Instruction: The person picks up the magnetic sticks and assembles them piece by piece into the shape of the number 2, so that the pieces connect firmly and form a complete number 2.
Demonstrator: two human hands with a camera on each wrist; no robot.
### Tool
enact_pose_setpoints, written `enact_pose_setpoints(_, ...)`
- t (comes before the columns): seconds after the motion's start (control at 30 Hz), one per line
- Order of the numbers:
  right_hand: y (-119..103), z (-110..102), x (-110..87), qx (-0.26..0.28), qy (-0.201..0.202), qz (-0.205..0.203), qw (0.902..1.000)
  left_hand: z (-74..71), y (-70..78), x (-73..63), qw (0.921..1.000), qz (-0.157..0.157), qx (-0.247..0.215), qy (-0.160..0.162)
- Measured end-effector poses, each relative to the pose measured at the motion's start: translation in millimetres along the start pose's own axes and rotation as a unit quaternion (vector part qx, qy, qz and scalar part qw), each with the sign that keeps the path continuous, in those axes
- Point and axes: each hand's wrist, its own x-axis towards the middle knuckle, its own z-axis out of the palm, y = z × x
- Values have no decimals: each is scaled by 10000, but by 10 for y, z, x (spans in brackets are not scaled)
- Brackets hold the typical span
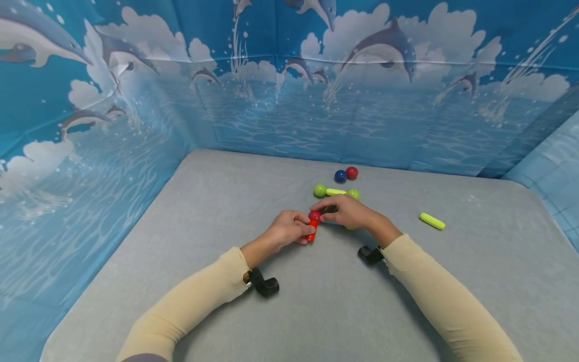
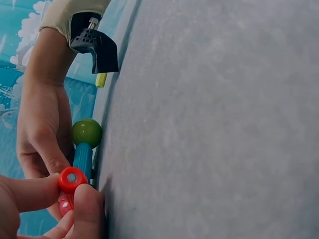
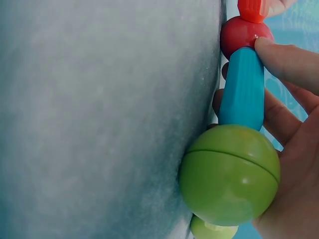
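A short red stick [image 1: 311,232] is pinched between the thumb and fingers of my left hand [image 1: 286,227]; its end shows a round grey metal-looking centre in the left wrist view. The stick's other end meets a red ball [image 3: 243,36]. My right hand [image 1: 347,209] holds that ball, thumb pressed on it and other fingers partly hidden behind. From the ball a blue stick [image 3: 242,89] runs to a larger-looking green ball [image 3: 229,174], all touching in a row close to the table.
Behind my right hand lies a yellow-green stick [image 1: 335,192] between two green balls [image 1: 319,190]. Farther back, a dark blue ball [image 1: 341,176] and a red ball [image 1: 352,172] sit together. A loose yellow stick [image 1: 431,221] lies to the right. Dolphin-print curtains [image 1: 289,110] border the grey table [image 1: 217,201].
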Motion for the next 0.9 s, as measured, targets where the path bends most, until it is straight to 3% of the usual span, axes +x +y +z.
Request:
enact_pose_setpoints(0.43, -11, 13, 6, -76, 8, -31, 10000, -61, -59, -1, 9997, 133, -72, -175)
enact_pose_setpoints(0.7, -25, 9, 7, -17, -35, 69, 10000, -102, -74, 52, 9991, 417, 42, -26)
enact_pose_setpoints(0.8, -30, 12, 10, 10, 5, 116, 9999, -119, -67, 74, 9970, 646, 414, 119)
enact_pose_setpoints(0.9, -38, 12, 8, 16, 56, 164, 9998, -140, -52, 101, 9892, 946, 1075, 322)
